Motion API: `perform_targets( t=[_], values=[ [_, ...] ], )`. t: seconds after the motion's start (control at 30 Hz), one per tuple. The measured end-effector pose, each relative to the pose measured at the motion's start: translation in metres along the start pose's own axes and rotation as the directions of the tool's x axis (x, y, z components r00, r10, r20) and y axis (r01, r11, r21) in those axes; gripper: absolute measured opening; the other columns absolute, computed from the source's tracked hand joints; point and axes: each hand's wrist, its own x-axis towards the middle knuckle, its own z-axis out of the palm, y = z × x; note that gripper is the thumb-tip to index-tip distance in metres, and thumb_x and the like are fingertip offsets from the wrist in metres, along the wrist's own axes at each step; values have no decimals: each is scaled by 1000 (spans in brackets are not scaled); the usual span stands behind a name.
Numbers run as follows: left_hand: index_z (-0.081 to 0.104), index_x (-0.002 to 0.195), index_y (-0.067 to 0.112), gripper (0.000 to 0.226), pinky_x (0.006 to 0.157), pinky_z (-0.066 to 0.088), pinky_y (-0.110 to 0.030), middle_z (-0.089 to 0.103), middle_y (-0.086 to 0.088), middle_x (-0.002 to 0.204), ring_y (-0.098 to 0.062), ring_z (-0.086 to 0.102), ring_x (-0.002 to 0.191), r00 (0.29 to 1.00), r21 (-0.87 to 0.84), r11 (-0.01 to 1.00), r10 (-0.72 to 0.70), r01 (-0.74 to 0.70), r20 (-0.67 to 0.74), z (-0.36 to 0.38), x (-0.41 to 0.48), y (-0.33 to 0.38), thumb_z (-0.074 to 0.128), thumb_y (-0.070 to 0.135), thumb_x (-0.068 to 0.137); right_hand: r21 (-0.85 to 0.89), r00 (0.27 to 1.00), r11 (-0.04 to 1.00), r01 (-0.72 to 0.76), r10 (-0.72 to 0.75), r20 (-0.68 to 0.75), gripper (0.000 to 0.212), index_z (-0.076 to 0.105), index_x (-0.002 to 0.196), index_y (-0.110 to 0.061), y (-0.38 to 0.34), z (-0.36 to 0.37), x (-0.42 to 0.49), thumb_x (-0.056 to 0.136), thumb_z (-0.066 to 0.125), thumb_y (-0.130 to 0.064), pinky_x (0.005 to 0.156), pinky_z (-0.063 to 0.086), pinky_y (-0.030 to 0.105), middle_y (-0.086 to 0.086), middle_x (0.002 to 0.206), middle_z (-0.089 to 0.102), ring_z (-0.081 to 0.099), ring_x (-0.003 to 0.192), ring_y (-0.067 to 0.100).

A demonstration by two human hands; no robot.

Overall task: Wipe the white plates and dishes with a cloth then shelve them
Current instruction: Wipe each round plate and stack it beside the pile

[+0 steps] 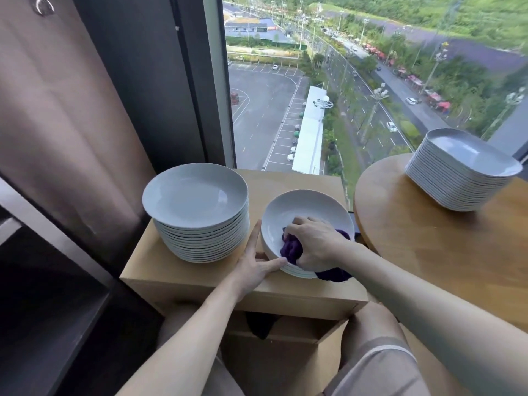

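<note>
A short stack of white round plates (303, 207) sits on a wooden cabinet top (183, 275). My right hand (317, 242) grips a bunched purple cloth (291, 248) and presses it inside the top plate. My left hand (254, 262) holds that stack's left rim, thumb on the near edge and fingers up along the side. A tall stack of white round plates (197, 195) stands to the left on the same cabinet. Another tall stack of white oblong dishes (463, 167) stands on a round wooden table (414, 238) to the right.
A big window (343, 81) rises right behind the cabinet and table. A brown curtain (57, 124) hangs at the left, with dark shelving (43, 295) below it. My knees are under the cabinet's front edge.
</note>
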Motion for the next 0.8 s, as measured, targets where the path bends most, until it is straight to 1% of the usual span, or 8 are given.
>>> perform_targets(
  t=[0.13,0.3,0.37,0.43,0.53,0.63,0.73,0.8],
  values=[
    [10,158,56,107,104,55,-32,70,1,122,-7,71,109,1000,-57,998,-5,5,17,0,-2,1,82,18,89,104,997,994,42,-35,-65,56,54,132,-27,-5,4,21,79,70,-34,95,40,36,-1,129,51,46,118,24],
    [12,155,65,112,112,50,-45,68,-2,133,-13,67,119,999,-78,996,-45,45,11,0,0,0,88,26,83,47,987,999,21,-13,-157,60,47,138,-27,-5,6,47,82,65,-38,101,38,40,1,139,45,42,123,27],
    [17,151,70,112,111,50,-46,70,-4,129,-20,66,121,998,-95,994,-58,55,-27,3,1,0,89,30,74,-23,981,999,-37,32,-191,58,45,139,-23,-1,3,55,86,60,-40,100,38,42,5,144,42,41,125,31],
    [18,151,69,110,106,54,-43,72,-7,123,-24,69,117,997,-98,993,-68,64,-42,4,3,-1,86,26,77,-119,976,987,-109,83,-202,56,43,141,-20,7,-2,59,90,58,-36,99,38,44,9,145,41,41,126,34],
    [15,154,65,105,94,57,-31,68,-10,127,-24,68,117,996,-106,992,-78,73,-43,6,4,-3,80,15,88,-256,979,954,-157,115,-171,59,41,144,-16,24,-10,52,89,60,-29,102,38,47,12,145,41,43,125,37],
    [11,155,63,105,92,55,-28,65,-8,130,-25,67,118,996,-98,993,-77,73,-45,7,2,-1,77,13,91,-336,984,926,-172,149,-95,56,46,137,-15,39,-16,32,86,60,-30,96,40,44,11,140,44,47,121,35],
    [11,155,64,105,94,55,-30,66,-7,127,-24,66,118,995,-87,993,-83,78,-56,8,0,3,78,14,90,-315,983,932,-178,183,-13,48,50,125,-20,42,-19,9,81,58,-35,91,43,42,5,126,51,50,114,31],
    [11,154,66,109,103,54,-37,67,-8,127,-23,66,119,994,-57,995,-82,78,-72,9,-1,5,81,25,82,-251,985,956,-153,168,41,43,51,120,-22,40,-19,-2,81,59,-38,89,39,38,0,117,52,49,110,29]
  ],
)
